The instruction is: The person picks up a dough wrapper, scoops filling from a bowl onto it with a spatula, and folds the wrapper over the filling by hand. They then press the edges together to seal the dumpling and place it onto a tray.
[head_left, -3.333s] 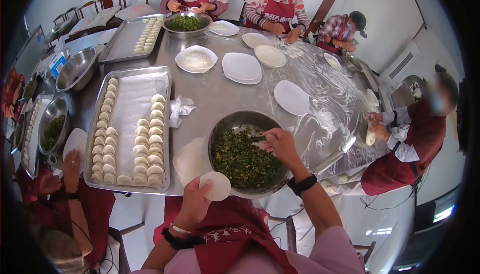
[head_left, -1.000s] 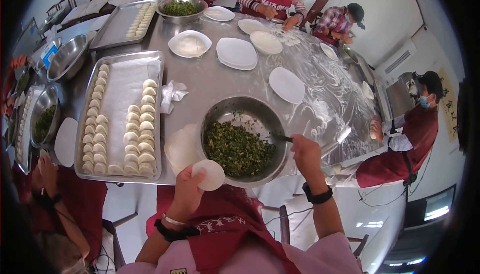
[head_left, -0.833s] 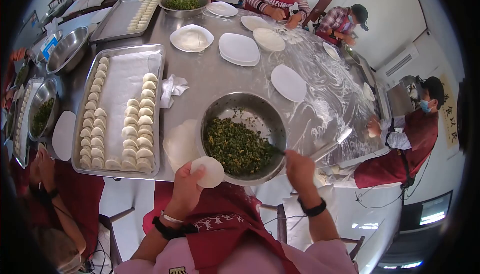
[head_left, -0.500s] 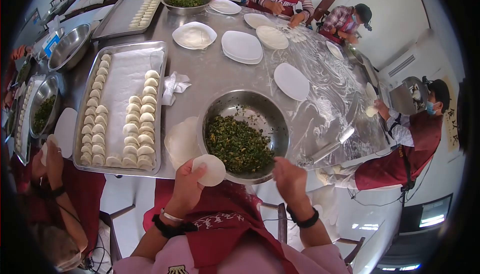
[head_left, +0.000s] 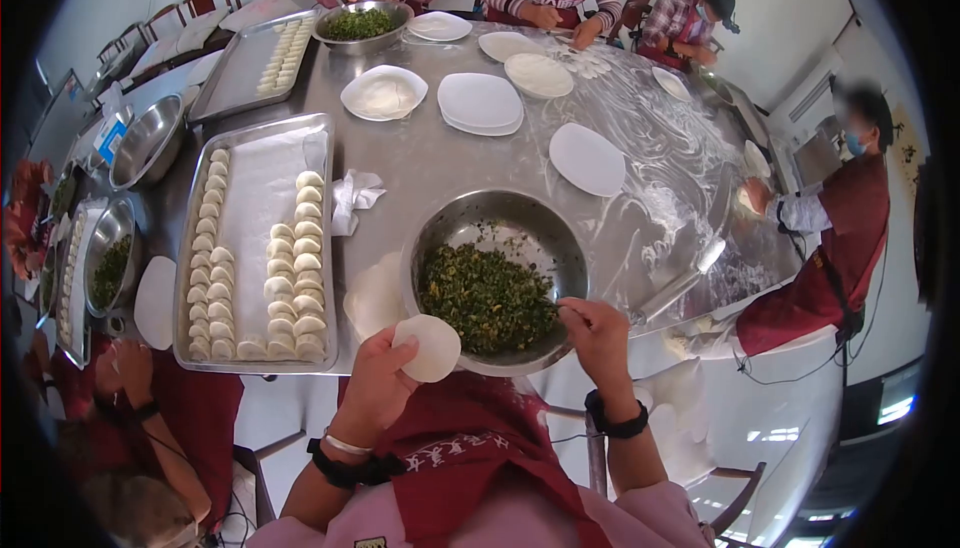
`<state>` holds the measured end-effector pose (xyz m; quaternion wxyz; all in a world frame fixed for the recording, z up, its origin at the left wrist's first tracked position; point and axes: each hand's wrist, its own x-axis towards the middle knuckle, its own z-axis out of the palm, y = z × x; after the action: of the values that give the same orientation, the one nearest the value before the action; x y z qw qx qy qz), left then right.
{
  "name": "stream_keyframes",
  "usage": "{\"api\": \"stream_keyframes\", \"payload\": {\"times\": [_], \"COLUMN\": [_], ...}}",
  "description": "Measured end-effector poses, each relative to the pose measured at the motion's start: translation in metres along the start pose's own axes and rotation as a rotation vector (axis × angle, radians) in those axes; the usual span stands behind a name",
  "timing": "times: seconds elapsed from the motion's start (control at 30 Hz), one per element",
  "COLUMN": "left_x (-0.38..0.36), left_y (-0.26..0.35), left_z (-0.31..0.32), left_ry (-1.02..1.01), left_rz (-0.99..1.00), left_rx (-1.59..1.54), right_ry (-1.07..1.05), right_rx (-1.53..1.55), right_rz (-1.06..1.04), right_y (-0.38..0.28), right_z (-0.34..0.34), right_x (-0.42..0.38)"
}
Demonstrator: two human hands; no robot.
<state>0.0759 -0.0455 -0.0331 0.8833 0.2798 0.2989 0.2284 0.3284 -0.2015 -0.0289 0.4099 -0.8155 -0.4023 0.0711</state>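
My left hand (head_left: pixel 380 378) holds a round dumpling wrapper (head_left: pixel 432 350) between thumb and fingers, just in front of a steel mixing bowl (head_left: pixel 568 248). Chopped green filling with yellowish bits (head_left: pixel 480 298) lies in the bowl. At the bowl's right rim, my right hand (head_left: pixel 598 340) is closed in a pinch; whatever it grips is hidden. More pale wrappers (head_left: pixel 372 293) lie on the table, partly under the bowl's left side. To the left, a metal tray (head_left: pixel 255 173) carries rows of folded dumplings (head_left: pixel 308 278).
White plates (head_left: pixel 587 159) stand beyond the bowl. A crumpled white tissue (head_left: pixel 354 198) touches the tray's right side. Flour and a long tool with a pale handle (head_left: pixel 711 254) lie at right. Co-workers (head_left: pixel 830 238) work around the table, one close at my left.
The view has shifted slightly, so the table things sit lower and farther right. My right hand has come closer to the bowl's rim. The left hand still holds the wrapper.
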Motion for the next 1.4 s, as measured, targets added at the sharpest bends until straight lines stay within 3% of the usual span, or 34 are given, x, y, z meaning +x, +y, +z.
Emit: {"api": "stream_keyframes", "payload": {"times": [0.03,0.13,0.23,0.33,0.43,0.63,1.03,1.4], "left_x": [0.001,0.012,0.02,0.016,0.015,0.019,0.021,0.022], "left_y": [0.003,0.004,-0.005,-0.01,-0.015,-0.023,-0.023,-0.015], "left_z": [0.003,0.008,0.009,0.013,0.006,0.001,-0.006,0.004], "left_ry": [-0.003,-0.035,-0.007,0.067,0.099,0.106,0.079,0.111], "left_rz": [0.008,0.022,0.018,0.021,0.044,0.08,0.056,0.078], "left_rx": [0.009,0.036,0.067,0.104,0.115,0.088,0.017,-0.01], "right_ry": [0.075,0.135,0.19,0.274,0.291,0.11,0.093,0.052], "right_rx": [-0.12,-0.014,0.104,0.146,0.079,0.304,0.495,0.768], "right_rz": [-0.168,-0.088,0.141,0.177,0.047,0.182,0.236,0.438], "right_y": [0.007,0.021,0.026,0.032,0.039,0.024,0.018,0.018], "right_z": [-0.001,-0.002,0.001,0.013,0.032,0.053,0.065,0.061], "right_x": [0.003,0.012,0.023,0.041,0.052,0.045,0.049,0.048]}}
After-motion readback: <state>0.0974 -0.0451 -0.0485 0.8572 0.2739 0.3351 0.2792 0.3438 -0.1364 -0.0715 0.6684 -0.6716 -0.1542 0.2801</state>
